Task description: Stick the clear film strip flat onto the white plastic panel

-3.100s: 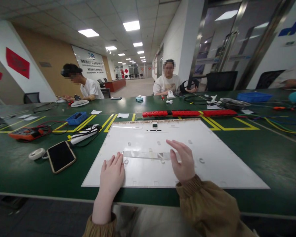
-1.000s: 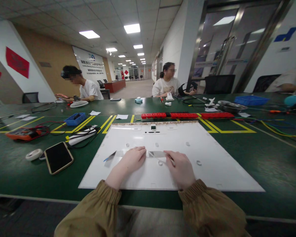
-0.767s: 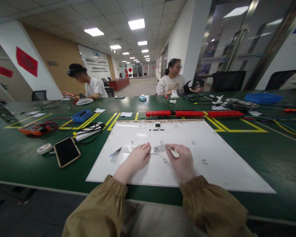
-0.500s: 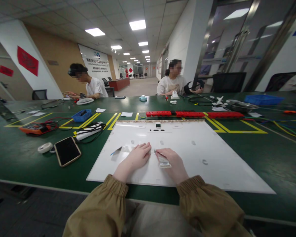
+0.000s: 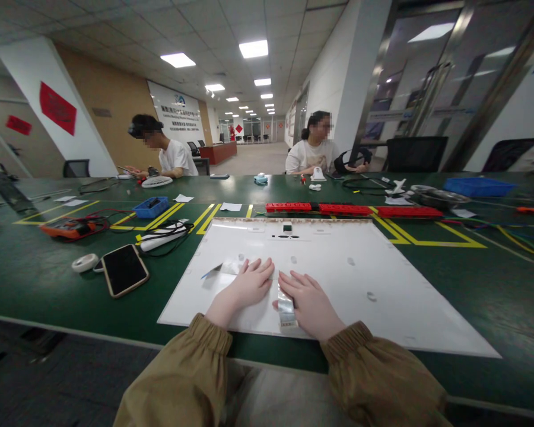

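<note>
A large white panel [image 5: 338, 302] lies flat in front of me. My left hand [image 5: 251, 283] rests palm down on it, fingers stretched out, partly covering a shiny film strip [image 5: 229, 268] whose loose end [image 5: 211, 271] with a blue edge lifts off at the left. Just to the right, my right hand [image 5: 309, 299] also lies flat, its fingers extended and slightly spread. A silvery strip [image 5: 286, 308] runs down beside its palm, between the index finger and the thumb. Whether the two strips join beneath my hands is hidden.
Left of the panel are a phone [image 5: 125, 270], a white tape roll [image 5: 85, 263], a white cabled device [image 5: 164, 236] and an orange multimeter [image 5: 66, 228]. Red bars [image 5: 345, 210] lie behind it. Two people [image 5: 178, 157] sit across the green table [image 5: 35, 284].
My right hand has flattened and its fingers have straightened. The silvery strip beside it now points more directly toward me. My left hand stays in nearly the same place.
</note>
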`<move>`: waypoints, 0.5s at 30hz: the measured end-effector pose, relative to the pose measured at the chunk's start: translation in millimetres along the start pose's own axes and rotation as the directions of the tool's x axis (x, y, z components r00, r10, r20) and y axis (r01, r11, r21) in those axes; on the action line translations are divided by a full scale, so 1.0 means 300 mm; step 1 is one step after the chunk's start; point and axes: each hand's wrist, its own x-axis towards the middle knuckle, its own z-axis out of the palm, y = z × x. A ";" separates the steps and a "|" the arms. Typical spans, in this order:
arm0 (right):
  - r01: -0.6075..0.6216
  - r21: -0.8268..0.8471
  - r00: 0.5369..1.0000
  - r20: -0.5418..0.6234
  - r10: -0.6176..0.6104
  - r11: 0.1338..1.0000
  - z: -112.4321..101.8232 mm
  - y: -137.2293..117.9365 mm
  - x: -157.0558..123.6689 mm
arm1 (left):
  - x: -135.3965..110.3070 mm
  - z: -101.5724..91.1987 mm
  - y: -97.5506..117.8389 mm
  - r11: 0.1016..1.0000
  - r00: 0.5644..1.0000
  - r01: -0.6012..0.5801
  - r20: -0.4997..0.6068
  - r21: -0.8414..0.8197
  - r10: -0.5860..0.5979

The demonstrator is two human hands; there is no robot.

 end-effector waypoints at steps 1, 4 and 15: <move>-0.002 -0.001 1.000 0.008 0.002 1.000 0.000 0.000 -0.002 | 0.000 -0.001 0.001 1.000 1.000 0.003 0.006 0.003 -0.003; -0.003 0.000 1.000 0.017 0.003 1.000 0.000 -0.004 -0.014 | 0.001 -0.003 0.000 1.000 1.000 0.008 0.016 0.012 -0.009; 0.007 0.091 0.999 0.033 -0.010 0.996 -0.010 -0.041 -0.076 | 0.006 -0.005 0.004 0.999 1.000 0.023 0.019 0.023 -0.023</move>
